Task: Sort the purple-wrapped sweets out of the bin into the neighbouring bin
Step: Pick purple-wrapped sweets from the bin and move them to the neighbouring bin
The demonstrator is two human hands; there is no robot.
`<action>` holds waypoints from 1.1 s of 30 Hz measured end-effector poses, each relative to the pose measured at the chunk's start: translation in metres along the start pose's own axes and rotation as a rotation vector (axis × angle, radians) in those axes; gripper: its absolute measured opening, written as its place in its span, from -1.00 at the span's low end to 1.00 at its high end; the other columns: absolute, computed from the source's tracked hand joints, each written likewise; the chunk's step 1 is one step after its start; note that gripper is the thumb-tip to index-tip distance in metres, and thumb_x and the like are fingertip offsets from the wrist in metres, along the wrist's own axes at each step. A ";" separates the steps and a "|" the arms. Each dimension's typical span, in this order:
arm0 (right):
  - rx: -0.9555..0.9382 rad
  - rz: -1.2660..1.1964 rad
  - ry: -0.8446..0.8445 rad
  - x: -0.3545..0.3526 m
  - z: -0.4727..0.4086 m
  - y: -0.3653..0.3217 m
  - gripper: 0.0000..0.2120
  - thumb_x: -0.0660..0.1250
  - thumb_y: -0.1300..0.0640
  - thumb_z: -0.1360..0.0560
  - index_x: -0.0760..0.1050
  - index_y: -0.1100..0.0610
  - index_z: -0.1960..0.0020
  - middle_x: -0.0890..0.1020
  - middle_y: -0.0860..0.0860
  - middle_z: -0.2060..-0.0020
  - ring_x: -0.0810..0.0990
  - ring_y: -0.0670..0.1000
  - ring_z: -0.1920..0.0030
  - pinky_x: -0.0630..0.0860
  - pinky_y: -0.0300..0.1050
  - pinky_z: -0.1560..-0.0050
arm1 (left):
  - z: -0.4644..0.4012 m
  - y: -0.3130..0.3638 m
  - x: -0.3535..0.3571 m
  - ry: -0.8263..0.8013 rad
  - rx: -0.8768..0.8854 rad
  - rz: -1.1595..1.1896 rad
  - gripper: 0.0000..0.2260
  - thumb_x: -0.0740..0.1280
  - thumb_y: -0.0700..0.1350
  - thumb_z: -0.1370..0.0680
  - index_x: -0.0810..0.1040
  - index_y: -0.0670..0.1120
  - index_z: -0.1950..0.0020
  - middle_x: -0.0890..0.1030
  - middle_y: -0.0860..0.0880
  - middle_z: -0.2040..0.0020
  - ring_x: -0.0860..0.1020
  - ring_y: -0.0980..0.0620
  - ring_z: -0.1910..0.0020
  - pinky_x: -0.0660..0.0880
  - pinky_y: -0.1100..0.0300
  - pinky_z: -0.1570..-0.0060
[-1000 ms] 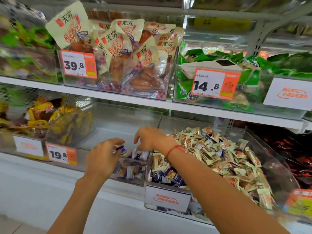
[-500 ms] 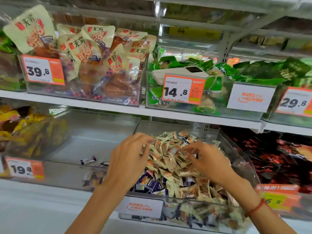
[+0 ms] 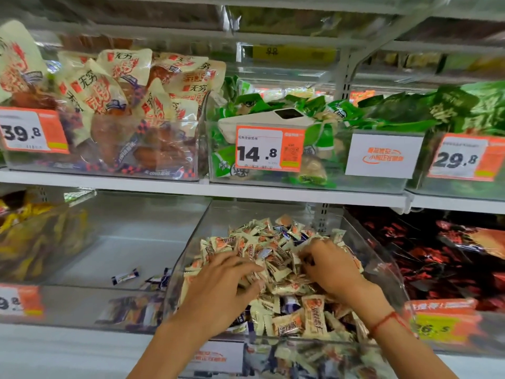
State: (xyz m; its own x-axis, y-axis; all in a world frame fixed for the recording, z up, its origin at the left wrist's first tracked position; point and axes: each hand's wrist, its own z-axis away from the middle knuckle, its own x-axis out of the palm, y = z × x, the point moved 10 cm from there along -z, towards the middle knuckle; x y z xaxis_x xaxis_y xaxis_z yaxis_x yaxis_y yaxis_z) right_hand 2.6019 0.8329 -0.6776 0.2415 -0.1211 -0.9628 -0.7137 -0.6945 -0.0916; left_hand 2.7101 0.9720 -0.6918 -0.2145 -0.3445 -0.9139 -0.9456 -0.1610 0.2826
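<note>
A clear bin (image 3: 382, 258) on the lower shelf holds a heap of cream-wrapped sweets (image 3: 289, 318) with a few purple-wrapped sweets (image 3: 290, 301) mixed in. My left hand (image 3: 221, 288) lies on the heap's left side, fingers spread and dug among the wrappers. My right hand (image 3: 333, 266), a red string on its wrist, is in the heap's right side with fingers curled into the sweets; what they hold is hidden. The neighbouring clear bin (image 3: 114, 242) to the left holds purple-wrapped sweets (image 3: 125, 277) on its floor and near its front wall.
The shelf above (image 3: 300, 191) carries bins of packaged snacks with price tags 39.8, 14.8 and 29.8. A bin of yellow packs (image 3: 35, 239) stands at the far left, a bin of dark red packs (image 3: 448, 255) at the right.
Both hands moved from the left bin's edge into the sweet heap. My left hand no longer holds a purple sweet. The view shifted right and closer.
</note>
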 end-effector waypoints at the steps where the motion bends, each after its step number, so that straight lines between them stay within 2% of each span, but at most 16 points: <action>1: -0.003 -0.015 -0.021 0.000 0.001 0.001 -0.74 0.24 0.15 -0.56 0.54 -0.01 -0.21 0.56 0.01 -0.19 0.51 0.07 -0.22 0.45 -0.08 -0.14 | 0.001 0.001 -0.003 0.012 -0.007 0.012 -0.63 0.12 0.26 -0.57 0.38 0.26 -0.36 0.33 0.34 -0.37 0.10 0.23 -0.44 0.13 0.19 -0.37; 4: -0.026 -0.058 -0.074 0.005 0.010 0.005 -0.83 0.24 0.12 -0.57 0.45 0.00 -0.15 0.58 0.03 -0.10 0.53 0.09 -0.13 0.43 -0.10 0.06 | 0.002 0.002 -0.016 0.090 -0.052 0.076 -0.72 0.23 0.15 -0.56 0.48 0.26 -0.27 0.37 0.37 -0.32 0.16 0.27 -0.43 0.20 0.19 -0.36; 6: -0.031 -0.179 -0.011 0.000 0.014 0.013 -0.88 0.29 0.12 -0.53 0.44 -0.04 -0.05 0.62 -0.03 0.00 0.58 0.05 -0.06 0.49 -0.08 0.09 | 0.001 0.003 -0.023 0.162 -0.102 0.114 -0.77 0.25 0.08 -0.56 0.54 0.24 -0.20 0.40 0.36 -0.28 0.32 0.27 -0.35 0.31 0.28 -0.24; 9: -0.005 -0.370 0.120 -0.023 0.018 0.025 -0.80 0.40 0.09 -0.49 0.48 -0.10 -0.06 0.60 -0.17 0.05 0.58 -0.08 -0.04 0.55 -0.02 -0.04 | -0.010 0.010 -0.035 0.292 -0.110 0.123 -0.83 0.27 0.03 -0.57 0.59 0.21 -0.11 0.50 0.30 -0.21 0.59 0.24 0.11 0.39 0.50 0.27; 11: 0.004 -0.445 0.148 -0.037 0.019 0.032 -0.79 0.41 0.13 -0.49 0.47 -0.13 -0.02 0.55 -0.17 0.08 0.56 -0.07 -0.03 0.54 -0.03 -0.05 | -0.027 0.015 -0.035 0.307 -0.086 0.143 -0.84 0.31 0.00 -0.56 0.60 0.19 -0.10 0.60 0.22 -0.13 0.57 0.21 0.29 0.48 0.38 0.32; 13: 0.001 -0.443 0.032 -0.037 0.020 0.035 -0.83 0.34 0.17 -0.54 0.44 -0.06 -0.05 0.53 -0.10 0.05 0.56 -0.04 0.00 0.52 -0.13 0.01 | -0.045 0.019 -0.027 0.242 -0.061 0.092 -0.80 0.31 -0.02 -0.57 0.57 0.16 -0.17 0.61 0.16 -0.12 0.59 0.21 0.22 0.58 0.24 0.21; 15: -0.014 -0.446 -0.138 -0.026 0.025 0.034 -0.87 0.21 0.18 -0.61 0.40 0.01 -0.13 0.55 -0.03 0.01 0.59 0.00 0.06 0.52 -0.14 0.09 | -0.061 0.020 -0.014 0.150 -0.052 -0.041 -0.73 0.29 -0.02 -0.58 0.51 0.12 -0.28 0.57 0.07 -0.19 0.59 0.13 0.04 0.57 0.19 0.09; 17: -0.037 -0.435 -0.177 -0.018 0.026 0.032 -0.78 0.12 0.22 -0.63 0.39 0.02 -0.22 0.59 0.04 -0.01 0.57 -0.08 0.26 0.48 -0.18 0.26 | -0.072 0.017 -0.003 0.078 -0.074 -0.184 -0.71 0.28 0.01 -0.58 0.50 0.06 -0.31 0.52 0.00 -0.24 0.48 0.03 -0.20 0.51 0.13 -0.02; 19: -0.059 -0.379 -0.158 -0.014 0.024 0.029 -0.70 0.10 0.23 -0.63 0.42 0.01 -0.30 0.62 0.08 -0.06 0.50 -0.21 0.38 0.41 -0.31 0.35 | -0.078 0.016 0.005 0.042 -0.106 -0.280 -0.74 0.28 0.03 -0.58 0.55 0.01 -0.24 0.54 -0.02 -0.19 0.42 -0.01 -0.24 0.47 0.12 0.01; 20: -0.076 -0.329 -0.174 -0.009 0.023 0.025 -0.66 0.11 0.24 -0.62 0.43 0.02 -0.33 0.60 0.07 -0.15 0.57 -0.21 0.23 0.47 -0.33 0.21 | -0.079 0.016 0.007 0.034 -0.118 -0.300 -0.75 0.28 0.03 -0.58 0.56 0.01 -0.22 0.55 -0.03 -0.16 0.42 -0.02 -0.24 0.46 0.12 0.03; 21: -0.089 -0.271 -0.214 -0.002 0.024 0.022 -0.62 0.13 0.27 -0.60 0.43 0.03 -0.36 0.55 0.05 -0.26 0.59 -0.14 -0.03 0.51 -0.26 -0.04 | -0.079 0.016 0.008 0.033 -0.122 -0.299 -0.76 0.29 0.02 -0.58 0.57 0.02 -0.22 0.56 -0.04 -0.14 0.42 -0.02 -0.24 0.45 0.12 0.03; 22: -0.093 -0.215 -0.257 0.005 0.025 0.020 -0.57 0.15 0.30 -0.56 0.43 0.02 -0.37 0.49 0.03 -0.33 0.51 -0.03 -0.25 0.45 -0.14 -0.25 | -0.078 0.017 0.007 0.041 -0.114 -0.282 -0.76 0.29 0.02 -0.58 0.56 0.04 -0.22 0.58 -0.04 -0.12 0.43 -0.01 -0.24 0.45 0.12 0.03; 23: -0.087 -0.175 -0.286 0.010 0.026 0.019 -0.52 0.17 0.32 -0.51 0.44 0.01 -0.37 0.45 0.02 -0.37 0.43 0.04 -0.35 0.40 -0.03 -0.34 | -0.075 0.018 0.006 0.058 -0.099 -0.253 -0.76 0.29 0.02 -0.58 0.55 0.06 -0.23 0.59 -0.02 -0.10 0.46 0.00 -0.23 0.46 0.13 0.03; 27: -0.087 -0.143 -0.295 0.015 0.024 0.019 -0.54 0.26 0.28 -0.49 0.46 -0.02 -0.35 0.43 0.01 -0.38 0.39 0.08 -0.38 0.38 0.03 -0.36 | -0.051 0.021 -0.015 0.186 -0.058 0.001 -0.69 0.34 0.05 -0.54 0.49 0.16 -0.29 0.63 0.14 -0.10 0.57 0.21 -0.04 0.51 0.26 0.00; 30: -0.091 -0.181 -0.271 0.011 0.019 0.023 -0.69 0.38 0.17 -0.49 0.57 -0.02 -0.21 0.54 -0.02 -0.28 0.48 0.02 -0.30 0.43 -0.07 -0.31 | -0.020 0.030 -0.040 0.354 -0.050 0.232 -0.68 0.36 0.10 -0.50 0.51 0.20 -0.25 0.60 0.26 -0.07 0.49 0.39 0.12 0.45 0.40 0.08; 33: -0.107 -0.244 -0.186 -0.001 0.018 0.026 -0.81 0.49 0.11 -0.42 0.67 0.00 -0.03 0.64 -0.10 -0.10 0.57 -0.08 -0.14 0.49 -0.19 -0.16 | 0.009 0.029 -0.057 0.440 -0.079 0.353 -0.68 0.34 0.19 -0.45 0.49 0.31 -0.20 0.56 0.37 0.04 0.50 0.42 0.23 0.47 0.40 0.19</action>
State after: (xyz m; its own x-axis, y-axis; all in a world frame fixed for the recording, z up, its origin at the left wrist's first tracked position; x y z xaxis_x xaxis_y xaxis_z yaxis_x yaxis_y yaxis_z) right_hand 2.5718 0.8275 -0.6835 0.2657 0.1829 -0.9466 -0.5742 -0.7586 -0.3078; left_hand 2.6924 0.9950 -0.6342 -0.3759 -0.7403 -0.5573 -0.8104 -0.0290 0.5852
